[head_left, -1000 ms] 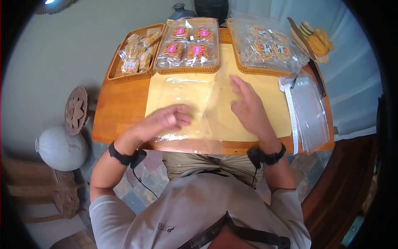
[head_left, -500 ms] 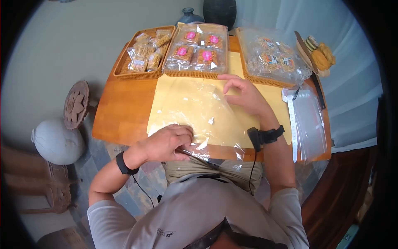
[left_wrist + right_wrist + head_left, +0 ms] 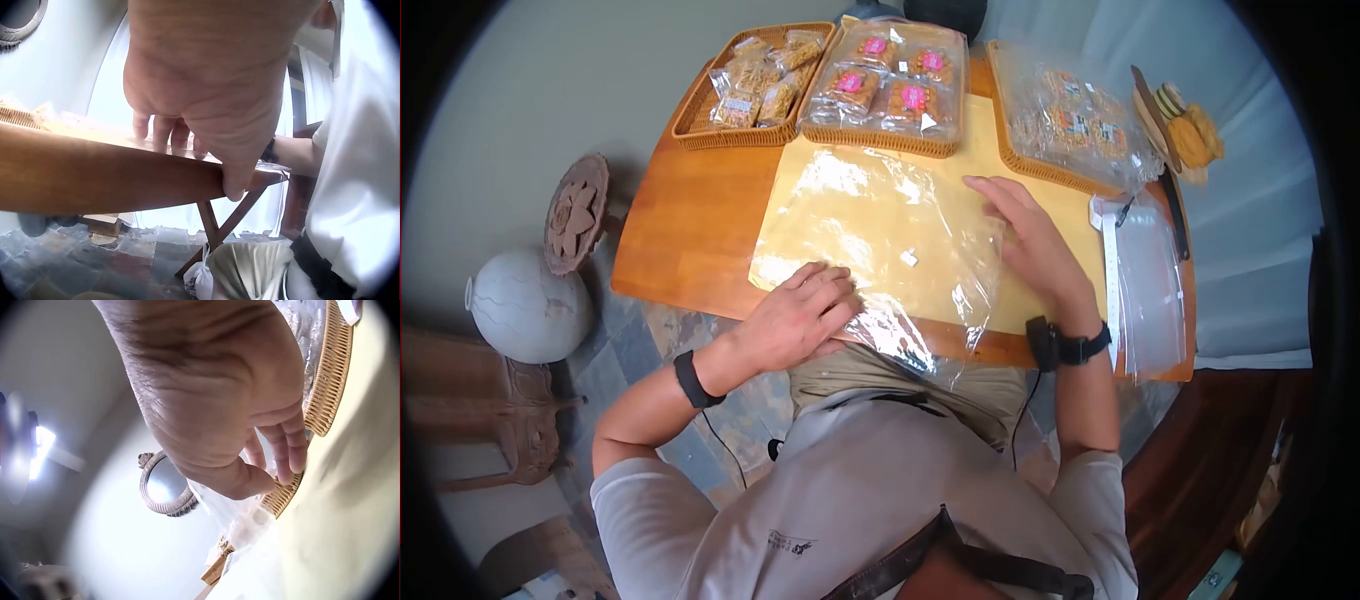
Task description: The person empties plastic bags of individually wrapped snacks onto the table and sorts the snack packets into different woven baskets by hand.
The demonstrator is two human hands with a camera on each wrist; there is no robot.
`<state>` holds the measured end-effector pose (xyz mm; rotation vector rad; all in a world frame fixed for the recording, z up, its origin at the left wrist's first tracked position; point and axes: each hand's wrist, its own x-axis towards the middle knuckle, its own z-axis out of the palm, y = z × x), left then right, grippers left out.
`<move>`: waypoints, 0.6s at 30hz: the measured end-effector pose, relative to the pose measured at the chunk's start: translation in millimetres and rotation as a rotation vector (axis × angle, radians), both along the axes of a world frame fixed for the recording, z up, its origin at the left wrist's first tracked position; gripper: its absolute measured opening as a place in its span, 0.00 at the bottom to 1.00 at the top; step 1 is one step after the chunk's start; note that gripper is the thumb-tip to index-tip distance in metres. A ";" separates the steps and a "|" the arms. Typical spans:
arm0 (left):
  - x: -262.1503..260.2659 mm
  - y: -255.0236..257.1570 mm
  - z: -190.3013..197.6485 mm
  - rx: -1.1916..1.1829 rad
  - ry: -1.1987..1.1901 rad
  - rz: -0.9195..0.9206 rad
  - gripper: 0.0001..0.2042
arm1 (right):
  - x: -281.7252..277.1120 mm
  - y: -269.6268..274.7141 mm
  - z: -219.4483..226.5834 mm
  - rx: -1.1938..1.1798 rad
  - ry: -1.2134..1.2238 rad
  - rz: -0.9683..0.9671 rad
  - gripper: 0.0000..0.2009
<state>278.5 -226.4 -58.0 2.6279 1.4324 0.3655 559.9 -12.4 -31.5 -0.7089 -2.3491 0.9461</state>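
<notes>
A large clear plastic bag lies over the yellow sheet, its near end hanging past the table's front edge. A small white tag shows on it. My left hand presses the bag's near left part with its fingertips. In the left wrist view its fingers point down onto the tabletop, the thumb against the wooden front edge. My right hand is beside the bag's right border, fingers extended and loosely bent. In the right wrist view a gap shows between its thumb and fingers, nothing gripped there.
Behind the sheet stand wicker trays: one with loose snack packs, one with pink-labelled packs, one under plastic-wrapped packs. A white measuring strip and a stack of clear bags lie at the right of the table.
The clear bag has spread flatter across the sheet. My left hand came down to the table's front edge; my right hand shifted right and its fingers straightened from a bend.
</notes>
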 end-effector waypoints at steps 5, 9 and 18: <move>0.7 -7.6 1.8 0.009 0.049 0.055 0.27 | 5.4 7.4 -15.7 0.302 -0.114 0.169 0.16; 17.2 -12.1 9.6 0.174 0.119 0.123 0.24 | 6.4 -15.3 -13.5 0.229 0.017 0.088 0.11; -49.0 26.5 15.1 0.290 -0.123 0.000 0.15 | 31.4 -80.4 15.2 0.101 0.284 -0.084 0.14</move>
